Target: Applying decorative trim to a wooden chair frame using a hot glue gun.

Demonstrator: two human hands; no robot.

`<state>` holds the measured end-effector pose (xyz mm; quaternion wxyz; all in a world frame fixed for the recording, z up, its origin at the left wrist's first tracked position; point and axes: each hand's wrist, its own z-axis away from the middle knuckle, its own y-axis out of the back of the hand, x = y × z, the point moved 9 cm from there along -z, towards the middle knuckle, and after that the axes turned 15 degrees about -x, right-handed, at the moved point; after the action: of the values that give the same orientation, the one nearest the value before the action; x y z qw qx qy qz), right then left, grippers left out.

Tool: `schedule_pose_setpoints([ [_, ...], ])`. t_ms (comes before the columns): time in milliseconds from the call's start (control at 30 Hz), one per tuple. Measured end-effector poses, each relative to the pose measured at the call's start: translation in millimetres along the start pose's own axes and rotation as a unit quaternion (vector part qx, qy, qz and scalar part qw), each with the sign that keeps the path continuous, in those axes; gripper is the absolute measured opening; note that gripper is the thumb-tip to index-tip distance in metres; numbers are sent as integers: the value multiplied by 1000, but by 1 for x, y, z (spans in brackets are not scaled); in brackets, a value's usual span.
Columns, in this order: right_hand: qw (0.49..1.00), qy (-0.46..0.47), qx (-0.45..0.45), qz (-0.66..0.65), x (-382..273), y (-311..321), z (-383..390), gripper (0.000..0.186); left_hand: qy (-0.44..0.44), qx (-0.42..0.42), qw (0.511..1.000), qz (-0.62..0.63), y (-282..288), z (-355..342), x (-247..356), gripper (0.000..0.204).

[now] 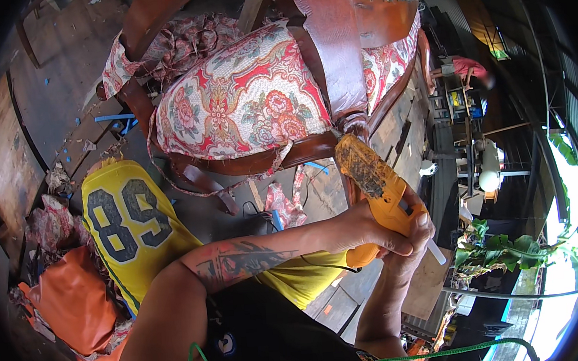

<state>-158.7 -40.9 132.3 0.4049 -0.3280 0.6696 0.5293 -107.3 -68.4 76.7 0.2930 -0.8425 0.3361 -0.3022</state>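
My left hand (356, 228), on a tattooed forearm, is closed around a yellow glue gun (397, 198). Dark, scorched-looking grime covers the gun's front half, whose tip points up toward the chair frame. My right hand (409, 252) grips the back end of the same gun, fingers curled near a pale translucent glue stick (436, 252) that sticks out behind. Part of the gun's handle shows below my left hand. Just beyond the tip stands a wooden chair (294, 156) with red and cream floral fabric (243, 103) over its panel and a brown leathery strip (334, 56) along the frame.
My yellow shorts (141, 224) show below the chair. Orange material (76, 299) and fabric scraps (50, 220) lie at the left. Blue strips (118, 118) and debris litter the floor. At far right are a person in a red top (467, 67) and green plants (508, 249).
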Motion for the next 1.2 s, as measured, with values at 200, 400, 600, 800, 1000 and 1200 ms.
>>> schedule_pose_setpoints([
  [200, 1000, -28, 10, -3, 0, 0, 1, 81, -27, 4, 999, 21, 1, 0, 2, 60],
  [400, 998, -41, 33, 25, -5, -1, 6, 81, -24, -11, 999, 35, -1, 1, 2, 63],
  [600, 999, -44, 26, 18, -6, -1, 9, 78, -4, -27, 999, 47, -6, 1, 2, 65],
  [800, 998, -40, 45, 11, -5, 2, 11, 78, -8, -18, 998, 54, -7, 3, 4, 65],
  [1000, 999, -44, 27, 17, -4, 3, 10, 79, 47, -39, 998, 10, -7, 9, 2, 51],
  [1200, 998, -20, 51, 33, -6, 3, 12, 82, 47, -53, 997, 14, -8, 5, 3, 56],
])
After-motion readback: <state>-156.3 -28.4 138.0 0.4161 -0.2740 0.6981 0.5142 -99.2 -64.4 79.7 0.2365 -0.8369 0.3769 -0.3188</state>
